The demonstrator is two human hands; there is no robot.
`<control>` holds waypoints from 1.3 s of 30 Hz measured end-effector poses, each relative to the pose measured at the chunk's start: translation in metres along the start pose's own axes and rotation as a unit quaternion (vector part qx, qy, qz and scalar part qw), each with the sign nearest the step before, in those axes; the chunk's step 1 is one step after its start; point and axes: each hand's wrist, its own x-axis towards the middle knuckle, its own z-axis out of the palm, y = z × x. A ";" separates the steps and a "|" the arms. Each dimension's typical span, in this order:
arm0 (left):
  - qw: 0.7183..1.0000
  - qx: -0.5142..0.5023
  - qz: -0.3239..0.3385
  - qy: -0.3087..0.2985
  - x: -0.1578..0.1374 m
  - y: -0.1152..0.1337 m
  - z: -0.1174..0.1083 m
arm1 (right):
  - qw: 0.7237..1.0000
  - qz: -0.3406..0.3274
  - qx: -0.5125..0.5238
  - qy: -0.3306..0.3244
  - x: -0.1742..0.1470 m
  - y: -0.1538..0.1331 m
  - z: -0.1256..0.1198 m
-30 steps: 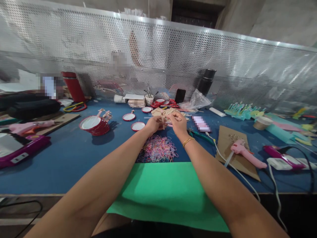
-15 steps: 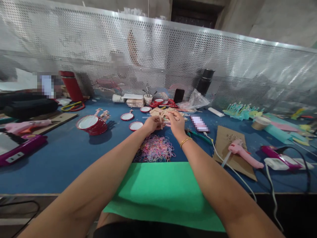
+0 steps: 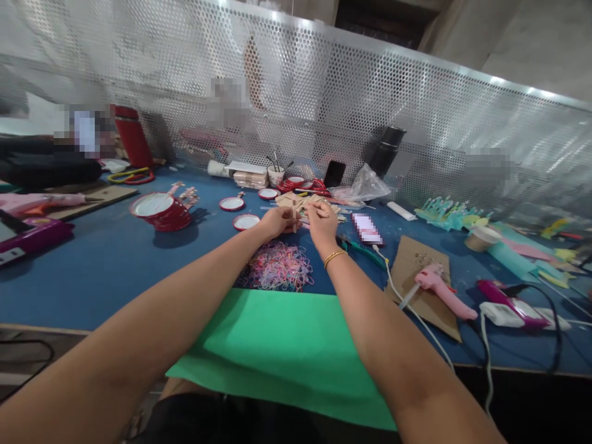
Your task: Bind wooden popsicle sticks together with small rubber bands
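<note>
Blue surface (image 3: 115, 271), perforated metal screen behind. Left hand (image 3: 272, 222) and right hand (image 3: 322, 223) meet over the wooden stick pile (image 3: 303, 202), both grips pinched together on one small wooden stick piece (image 3: 295, 217), held upright just above the pile of coloured rubber bands (image 3: 277, 271). Judgement: keep the piece steady with the left, work with right fingertips, elbows over the green sheet (image 3: 282, 351). Versus a second ago: hands in the same hold, view shifted slightly; pink glue gun (image 3: 439, 285) unmoved.
</note>
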 end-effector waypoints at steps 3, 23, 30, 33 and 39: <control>1.000 0.015 0.000 0.005 0.001 0.000 0.000 | 0.999 0.012 -0.004 0.033 0.002 -0.002 -0.001; 0.999 0.033 0.004 0.014 0.002 0.005 -0.002 | 0.998 -0.001 -0.039 0.040 0.003 -0.003 0.001; 1.000 0.027 0.008 0.012 0.001 0.005 -0.003 | 0.999 0.011 -0.030 0.040 0.003 -0.006 0.000; 0.999 0.031 0.008 0.010 0.000 0.007 -0.003 | 0.998 0.010 -0.030 0.048 0.003 -0.009 -0.002; 0.998 0.063 0.012 0.019 -0.004 0.011 -0.002 | 0.998 0.031 -0.021 0.055 0.003 -0.010 -0.004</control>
